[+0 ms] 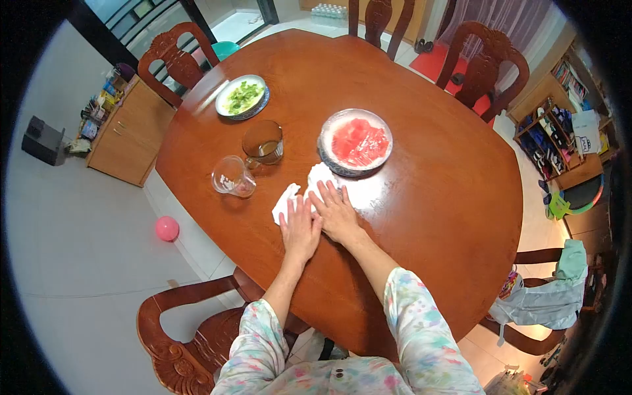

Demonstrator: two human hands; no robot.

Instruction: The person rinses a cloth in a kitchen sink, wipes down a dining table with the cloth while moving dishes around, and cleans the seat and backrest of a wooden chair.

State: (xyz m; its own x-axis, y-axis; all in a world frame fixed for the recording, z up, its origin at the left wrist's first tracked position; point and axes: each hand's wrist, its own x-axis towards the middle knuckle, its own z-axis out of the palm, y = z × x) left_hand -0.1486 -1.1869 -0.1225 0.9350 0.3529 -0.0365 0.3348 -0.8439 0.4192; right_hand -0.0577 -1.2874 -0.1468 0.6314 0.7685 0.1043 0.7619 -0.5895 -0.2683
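Observation:
Both hands press flat on a crumpled white tissue or cloth (320, 174) lying on the wooden table. Fingers stretched forward, my left hand (300, 229) rests on its lower left part. Beside it, almost touching, my right hand (338, 214) lies over the right part with its fingers spread. Just beyond them stands a bowl of red food under clear wrap (359, 141). To the left are a clear glass cup (234, 178) and a brown glass mug (264, 143).
A bowl of green-topped food (243, 97) sits at the far left of the oval table (434, 217). Carved wooden chairs stand around it, one (197, 336) close at my left. A pink ball (167, 228) lies on the floor.

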